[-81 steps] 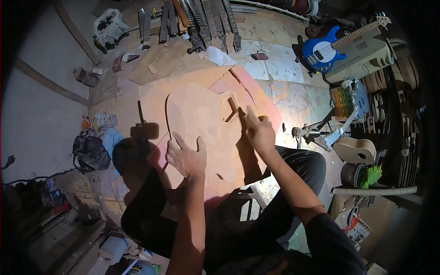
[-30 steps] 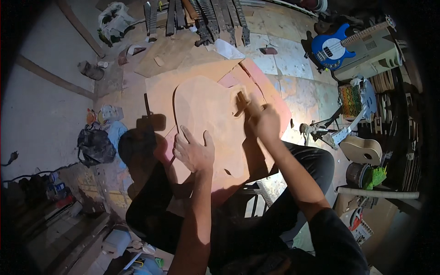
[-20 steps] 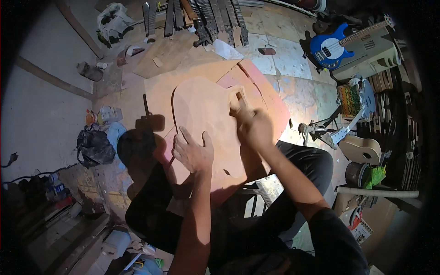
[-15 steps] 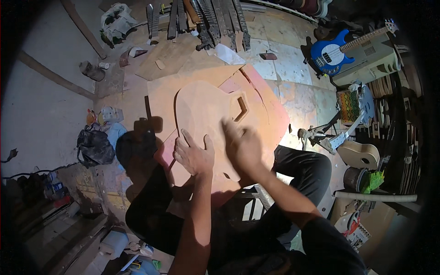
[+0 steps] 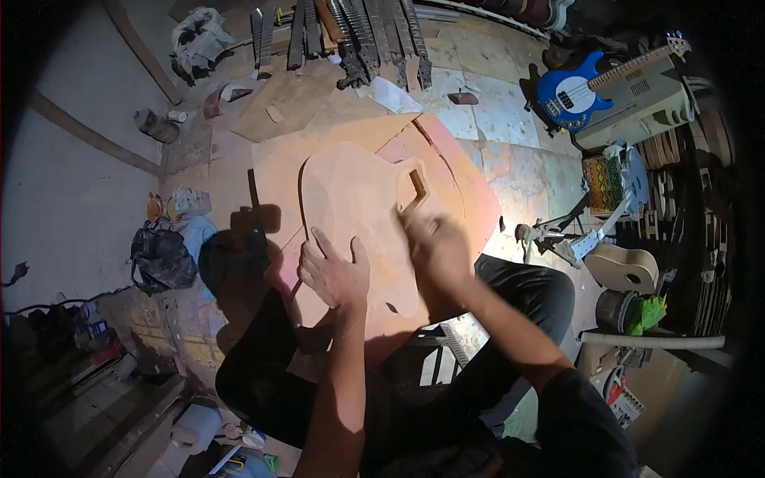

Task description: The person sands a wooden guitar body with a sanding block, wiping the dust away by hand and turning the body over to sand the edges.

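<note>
A pale wooden guitar-body shape (image 5: pixel 358 203) with a routed angular cavity (image 5: pixel 417 183) at its upper right lies on pinkish, worn boards (image 5: pixel 454 163) in front of me. My left hand (image 5: pixel 339 271) rests on its left part with the fingers apart, fingertips near the left edge. My right hand (image 5: pixel 438 251) is at the body's right side, just below the cavity, smeared by motion; whether it holds anything I cannot make out.
A blue bass guitar (image 5: pixel 574 99) leans at upper right, an unfinished acoustic body (image 5: pixel 617 267) below it. Several necks (image 5: pixel 362 40) lie at the top. A black bag (image 5: pixel 163 251) is at left; bent poles (image 5: pixel 96 135) cross the left wall; my knees frame the boards.
My right hand has moved from beside the cavity down and leftward across the body, and is now slightly back to the right, below the cavity. My left hand stays at the left edge.
</note>
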